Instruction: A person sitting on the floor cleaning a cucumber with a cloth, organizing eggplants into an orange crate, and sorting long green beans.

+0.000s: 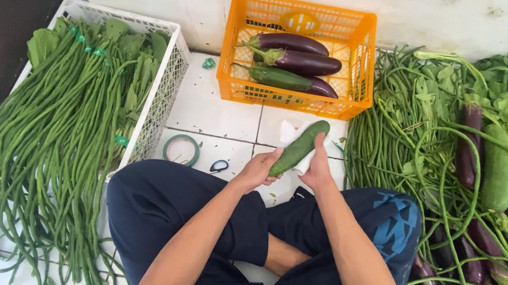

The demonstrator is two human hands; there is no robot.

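Head view: left hand (258, 169) grips the lower end of the cucumber (299, 147), right hand (317, 168) clasps its side with something white pressed against it — cucumber is held tilted in the air just in front of the orange crate (361, 78), which holds aubergines (300, 61) and one more cucumber. Left of the crate lie a tape roll (181, 150) and a white crate of long beans (66, 129); right of it, a loose bean heap. Risk — grip sits low, so the free top end could tip and slip onto the tiles.

Bright even light, soft shadows, sharp focus.
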